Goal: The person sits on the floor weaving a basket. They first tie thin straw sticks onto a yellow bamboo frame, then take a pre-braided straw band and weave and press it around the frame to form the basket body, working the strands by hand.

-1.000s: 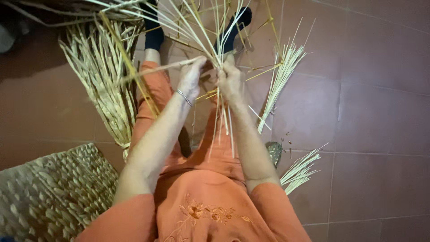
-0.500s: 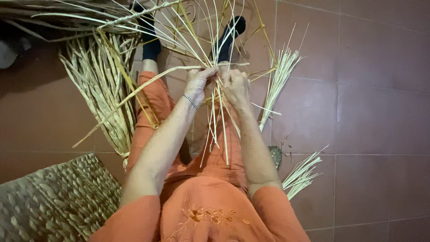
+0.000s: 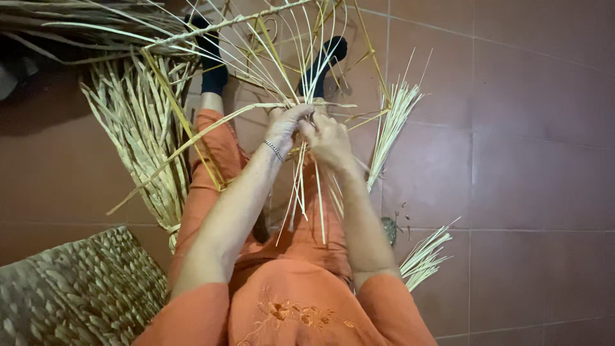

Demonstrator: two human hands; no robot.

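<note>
Head view, read left to right from the strips point(image 3: 307, 173) gripped at centre. Lower left of them lies a woven mat point(image 3: 70, 295) of plaited fibre. Above it, left of the strips, a reed bundle point(image 3: 138, 138) fans across the tiled floor point(image 3: 525, 173), and a darker sheaf point(image 3: 77, 25) crosses the top left corner. The left hand point(image 3: 286, 126), a bracelet point(image 3: 274, 150) at its wrist, has its fingers pressed together, pinching the strips where they gather; a long flat blade point(image 3: 192, 144) runs from this grip down and to the left. The right hand point(image 3: 328, 138) touches the left, fingers closed on the same strips. The strips fan upward past two dark socks point(image 3: 323, 64) and hang down over orange trousers point(image 3: 314, 218), partly screening legs and feet. Right of the strips a pale tuft point(image 3: 392, 125) stands near the right hand; lower right, a second tuft point(image 3: 426, 256) lies on the floor beside the right elbow, with a small dark object point(image 3: 389, 229), too small to identify, between.
</note>
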